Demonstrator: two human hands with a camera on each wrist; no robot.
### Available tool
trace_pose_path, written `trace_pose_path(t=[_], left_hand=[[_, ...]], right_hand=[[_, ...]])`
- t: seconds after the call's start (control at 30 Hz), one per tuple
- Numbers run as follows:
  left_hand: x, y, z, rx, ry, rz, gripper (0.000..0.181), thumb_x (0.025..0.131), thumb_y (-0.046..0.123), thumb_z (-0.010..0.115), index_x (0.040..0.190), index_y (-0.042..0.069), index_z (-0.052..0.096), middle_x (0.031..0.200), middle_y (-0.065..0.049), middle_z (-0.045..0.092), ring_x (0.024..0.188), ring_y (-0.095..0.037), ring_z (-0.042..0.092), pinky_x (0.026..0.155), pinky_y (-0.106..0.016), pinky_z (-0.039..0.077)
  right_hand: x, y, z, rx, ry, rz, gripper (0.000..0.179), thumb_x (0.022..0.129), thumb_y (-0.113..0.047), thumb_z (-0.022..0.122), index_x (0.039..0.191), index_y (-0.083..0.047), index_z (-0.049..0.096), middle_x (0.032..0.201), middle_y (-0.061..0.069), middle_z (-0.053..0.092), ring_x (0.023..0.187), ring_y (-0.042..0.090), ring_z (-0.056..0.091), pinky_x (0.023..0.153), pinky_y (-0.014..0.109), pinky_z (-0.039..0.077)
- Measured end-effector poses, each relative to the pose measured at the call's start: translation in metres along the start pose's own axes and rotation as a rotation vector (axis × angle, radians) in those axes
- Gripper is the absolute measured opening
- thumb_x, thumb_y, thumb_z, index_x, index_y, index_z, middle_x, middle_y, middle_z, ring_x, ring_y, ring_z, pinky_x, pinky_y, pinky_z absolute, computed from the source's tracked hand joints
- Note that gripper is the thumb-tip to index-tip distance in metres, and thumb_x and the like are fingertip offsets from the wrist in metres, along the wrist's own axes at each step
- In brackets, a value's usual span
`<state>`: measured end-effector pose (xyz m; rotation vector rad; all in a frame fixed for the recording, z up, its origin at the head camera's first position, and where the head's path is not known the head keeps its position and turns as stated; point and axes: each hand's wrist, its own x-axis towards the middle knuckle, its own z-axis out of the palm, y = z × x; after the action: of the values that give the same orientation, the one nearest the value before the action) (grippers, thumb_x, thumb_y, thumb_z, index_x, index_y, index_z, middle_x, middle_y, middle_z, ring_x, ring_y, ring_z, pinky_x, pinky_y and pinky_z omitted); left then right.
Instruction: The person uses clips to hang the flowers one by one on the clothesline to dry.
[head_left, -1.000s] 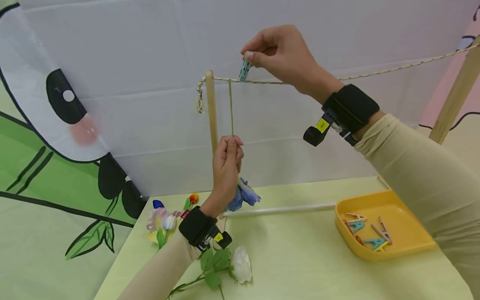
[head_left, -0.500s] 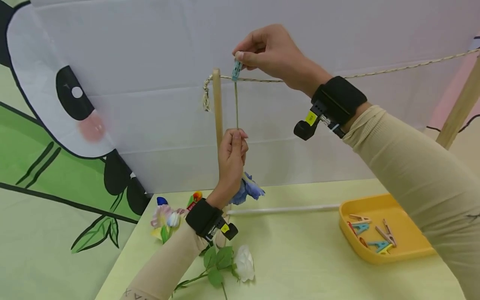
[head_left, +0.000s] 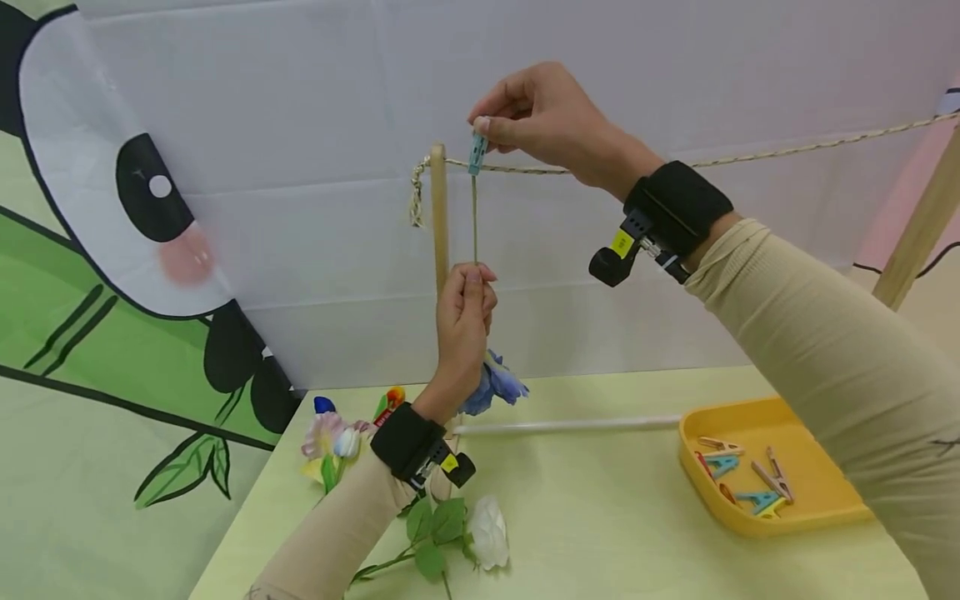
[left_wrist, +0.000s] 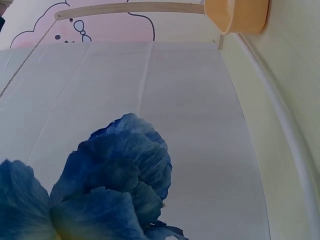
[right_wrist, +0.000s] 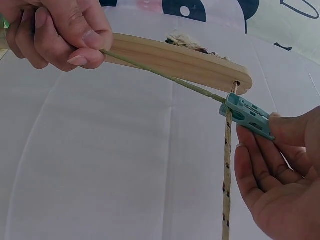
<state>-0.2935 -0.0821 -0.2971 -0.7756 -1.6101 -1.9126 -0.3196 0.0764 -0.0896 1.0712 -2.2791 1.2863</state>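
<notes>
Pale-yellow table (head_left: 585,492) | blue flower (left_wrist: 117,180): ruffled, head-down | teal clothespin (right_wrist: 248,116): slotted

Soft, even light; wrist views dimmer.

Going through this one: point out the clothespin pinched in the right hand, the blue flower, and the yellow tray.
Teal clothespin (right_wrist: 247,118): right wrist view, on the middle of its body.
Blue flower (left_wrist: 116,172): left wrist view, on its petals.
Yellow tray (head_left: 823,486): head view, on a bare part of its floor.
</notes>
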Motion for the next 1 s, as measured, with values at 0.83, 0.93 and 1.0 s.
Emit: trace_pose_path(t=[0.83, 0.93, 1.0], left_hand=[[-0.016, 0.023, -0.015, 0.443, -0.104, 0.120, 0.047, 0.106, 0.008, 0.056, 0.152, 0.005, 0.047, 0.146, -0.008, 0.059, 0.116, -0.026, 0.067, 0.105, -0.044, 0.049], [-0.019, 0.031, -0.019, 0.562, -0.088, 0.199, 0.053, 0.104, 0.007, 0.059, 0.154, 0.005, 0.045, 0.149, -0.007, 0.056, 0.121, -0.025, 0.065, 0.109, -0.045, 0.046], [-0.022, 0.034, -0.022, 0.626, -0.077, 0.243, 0.057, 0.102, 0.007, 0.061, 0.156, 0.005, 0.043, 0.148, -0.009, 0.057, 0.123, -0.025, 0.064, 0.109, -0.045, 0.046]], right_hand=[[-0.004, 0.001, 0.000, -0.077, -0.029, 0.003, 0.035, 0.102, -0.023, 0.066, 0.131, -0.003, 0.068, 0.118, 0.012, 0.070, 0.104, 0.021, 0.066, 0.097, 0.031, 0.053], [-0.004, 0.001, -0.007, -0.116, 0.009, -0.009, 0.036, 0.102, -0.025, 0.066, 0.131, -0.005, 0.068, 0.119, 0.011, 0.070, 0.106, 0.021, 0.065, 0.096, 0.030, 0.052], [-0.007, 0.002, -0.011, -0.139, 0.048, -0.011, 0.035, 0.101, -0.025, 0.066, 0.130, -0.006, 0.069, 0.119, 0.011, 0.071, 0.106, 0.022, 0.064, 0.096, 0.029, 0.051]])
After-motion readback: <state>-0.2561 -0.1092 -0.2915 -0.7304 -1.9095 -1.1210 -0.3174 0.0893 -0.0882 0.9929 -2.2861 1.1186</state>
